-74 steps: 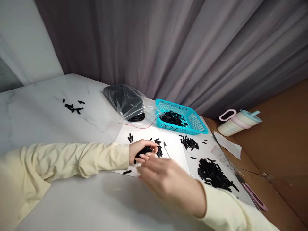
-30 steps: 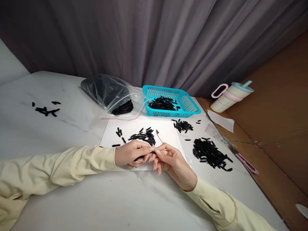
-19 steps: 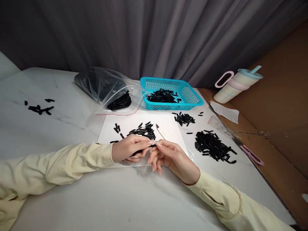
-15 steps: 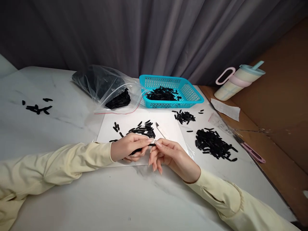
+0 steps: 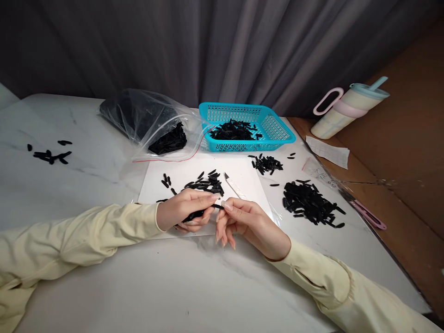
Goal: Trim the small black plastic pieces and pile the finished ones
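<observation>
My left hand (image 5: 185, 208) is closed around several slim black pieces (image 5: 194, 214), which show between its curled fingers. One narrow black strip (image 5: 217, 206) bridges the gap between both hands. The thumb and forefinger of my right hand (image 5: 243, 217) pinch the strip's right end; its other fingers hang loosely curled. Both hands are above a white sheet (image 5: 163, 166). Just beyond them lie loose black pieces (image 5: 208, 183) with pointed ends, and a craft knife (image 5: 234, 186) with a white handle. What the pieces are made into I cannot tell.
Behind stand a blue basket (image 5: 243, 147) holding black pieces and a clear zip bag (image 5: 138, 115) of black material. Black piles (image 5: 310, 203) lie to the right, a few pieces (image 5: 52, 157) far left. A tumbler (image 5: 342, 113), paper slip (image 5: 328, 151) and pink-handled tool (image 5: 369, 215) line the right edge.
My hands have drawn slightly apart, so more of the black strip shows between them. The view has shifted a little; the things on the table stay put.
</observation>
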### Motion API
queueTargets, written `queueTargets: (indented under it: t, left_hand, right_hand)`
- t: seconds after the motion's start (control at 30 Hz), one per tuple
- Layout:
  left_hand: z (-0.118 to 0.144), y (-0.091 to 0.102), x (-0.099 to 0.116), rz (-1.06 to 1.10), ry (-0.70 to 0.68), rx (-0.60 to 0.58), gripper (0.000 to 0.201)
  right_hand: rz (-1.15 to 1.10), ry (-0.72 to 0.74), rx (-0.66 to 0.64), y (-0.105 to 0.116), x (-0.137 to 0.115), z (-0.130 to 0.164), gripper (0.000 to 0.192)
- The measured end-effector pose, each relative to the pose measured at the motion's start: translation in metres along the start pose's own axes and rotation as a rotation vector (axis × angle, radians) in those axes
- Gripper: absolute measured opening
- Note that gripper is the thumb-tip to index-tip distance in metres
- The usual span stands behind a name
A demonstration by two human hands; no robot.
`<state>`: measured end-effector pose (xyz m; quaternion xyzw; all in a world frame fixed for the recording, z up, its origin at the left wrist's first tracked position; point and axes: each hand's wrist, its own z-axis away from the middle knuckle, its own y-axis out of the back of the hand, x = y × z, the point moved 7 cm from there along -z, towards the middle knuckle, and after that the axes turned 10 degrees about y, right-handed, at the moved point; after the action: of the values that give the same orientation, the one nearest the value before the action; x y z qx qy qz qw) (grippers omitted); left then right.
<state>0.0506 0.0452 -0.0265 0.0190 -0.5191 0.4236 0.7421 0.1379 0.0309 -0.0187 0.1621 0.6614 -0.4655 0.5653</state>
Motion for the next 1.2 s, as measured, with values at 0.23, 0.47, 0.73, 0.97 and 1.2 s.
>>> queueTargets:
  t: [0.23,0.47,0.73,0.97,1.2]
  left_hand:
    - [0.0011,-0.0023,0.0001,0.012,-0.016,-0.039,0.043]
    - [-0.0001,-0.0037,0.0,0.014,-0.013,-0.059,0.043]
    - [0.0008,-0.006,-0.0003,0.015,0.003,-0.057,0.044]
    - [0.0,-0.005,-0.0003,0.022,0.017,-0.054,0.044]
    - [-0.002,-0.0035,-0.002,0.016,0.036,-0.012,0.047]
  right_hand:
    - [0.024,0.023,0.0,-0.0004,-0.0022,0.0008,0.023]
    - [-0.005,0.016,-0.011,0.0009,-0.0016,0.0011,0.024]
    - [-0.02,0.004,-0.006,0.0003,-0.0015,0.0008,0.024]
    - [-0.021,0.002,0.0,0.0007,-0.0018,0.0014,0.025]
    - [0.029,-0.001,0.017,-0.0013,-0.0033,-0.0005,0.025]
